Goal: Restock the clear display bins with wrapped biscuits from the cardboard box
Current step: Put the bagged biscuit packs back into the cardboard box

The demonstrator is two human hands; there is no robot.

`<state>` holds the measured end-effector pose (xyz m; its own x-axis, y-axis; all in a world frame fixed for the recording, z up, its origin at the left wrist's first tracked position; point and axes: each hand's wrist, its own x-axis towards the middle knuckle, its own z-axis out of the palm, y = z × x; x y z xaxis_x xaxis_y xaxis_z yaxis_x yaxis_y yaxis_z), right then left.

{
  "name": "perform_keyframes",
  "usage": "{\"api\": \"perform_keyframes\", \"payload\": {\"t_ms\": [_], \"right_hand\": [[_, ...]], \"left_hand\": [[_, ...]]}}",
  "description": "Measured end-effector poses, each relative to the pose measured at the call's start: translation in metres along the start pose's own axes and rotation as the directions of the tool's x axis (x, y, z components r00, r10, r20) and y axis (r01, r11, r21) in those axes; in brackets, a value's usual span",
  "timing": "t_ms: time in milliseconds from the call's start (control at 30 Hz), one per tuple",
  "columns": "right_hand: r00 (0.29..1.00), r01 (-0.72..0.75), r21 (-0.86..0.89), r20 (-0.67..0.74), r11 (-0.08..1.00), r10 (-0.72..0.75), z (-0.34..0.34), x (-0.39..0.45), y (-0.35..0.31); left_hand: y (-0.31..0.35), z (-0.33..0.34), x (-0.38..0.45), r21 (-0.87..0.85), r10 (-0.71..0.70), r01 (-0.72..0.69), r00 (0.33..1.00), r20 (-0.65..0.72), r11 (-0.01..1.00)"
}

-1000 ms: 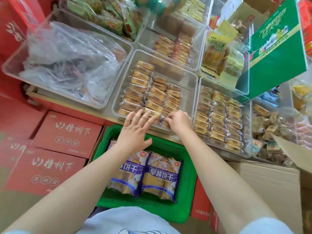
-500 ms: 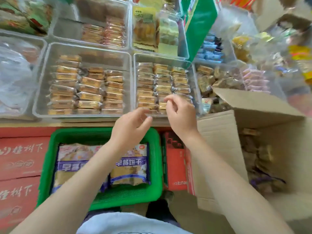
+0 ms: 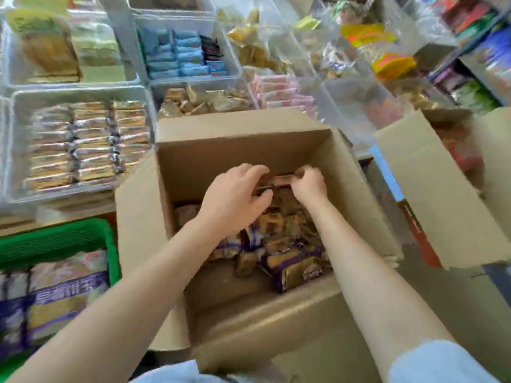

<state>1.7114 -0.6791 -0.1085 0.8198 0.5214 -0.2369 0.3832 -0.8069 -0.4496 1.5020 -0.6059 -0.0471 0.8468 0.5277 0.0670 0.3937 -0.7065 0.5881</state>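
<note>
Head-worn camera looks steeply down, close, into the cardboard box (image 3: 249, 150).

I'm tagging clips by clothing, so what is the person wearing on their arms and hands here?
Both forearms are bare. The left hand and right hand wear no gloves, rings or watch that show. A short pale blue-white sleeve covers the right upper arm at the lower edge of the picture.

Moved away from the clear display bins (image 3: 80, 145) and down into the cardboard box (image 3: 243, 150), left hand (image 3: 235, 200) and right hand (image 3: 308, 185) now gripping wrapped biscuits (image 3: 282, 179) between them.
</note>
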Motion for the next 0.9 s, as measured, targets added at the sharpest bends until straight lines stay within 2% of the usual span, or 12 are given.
{"api": "perform_keyframes", "payload": {"t_ms": [100,267,367,467,567,700,767,833,900], "right_hand": [[0.993,0.058,-0.084,0.103,0.995,-0.049,0.015,0.034,0.025],[0.944,0.238,-0.279,0.291,0.93,-0.154,0.051,0.053,0.044],[0.948,0.271,-0.461,0.278,0.845,-0.153,0.068,0.054,0.05],[0.961,0.247,-0.572,0.247,0.782,-0.123,0.076,0.058,0.049],[0.951,0.308,-0.603,0.185,0.736,-0.246,0.081,0.061,0.044],[0.909,0.415,-0.499,0.266,0.761,-0.321,0.084,0.062,0.032],[0.882,0.455,-0.381,0.317,0.805,-0.349,0.078,0.058,0.025],[0.863,0.404,-0.115,0.377,0.907,-0.337,0.064,0.051,0.013],[0.838,0.257,0.166,0.453,0.952,-0.305,0.044,0.043,-0.006]], "left_hand": [[-0.018,0.016,0.0,0.048,-0.146,0.143,0.986,0.077,0.989],[-0.035,0.016,0.001,0.083,-0.254,0.252,0.967,0.022,0.964],[-0.031,0.02,0.005,0.066,-0.271,0.268,0.962,0.04,0.961],[-0.03,0.024,0.008,0.083,-0.282,0.277,0.957,0.061,0.957],[-0.036,0.025,0.008,0.104,-0.312,0.306,0.949,0.049,0.946],[-0.039,0.026,0.008,0.098,-0.331,0.327,0.943,0.038,0.94],[-0.039,0.027,0.009,0.068,-0.33,0.328,0.944,0.028,0.942],[-0.038,0.027,0.009,0.025,-0.325,0.325,0.945,0.02,0.945],[-0.036,0.025,0.009,-0.029,-0.328,0.328,0.945,-0.003,0.944]]}}
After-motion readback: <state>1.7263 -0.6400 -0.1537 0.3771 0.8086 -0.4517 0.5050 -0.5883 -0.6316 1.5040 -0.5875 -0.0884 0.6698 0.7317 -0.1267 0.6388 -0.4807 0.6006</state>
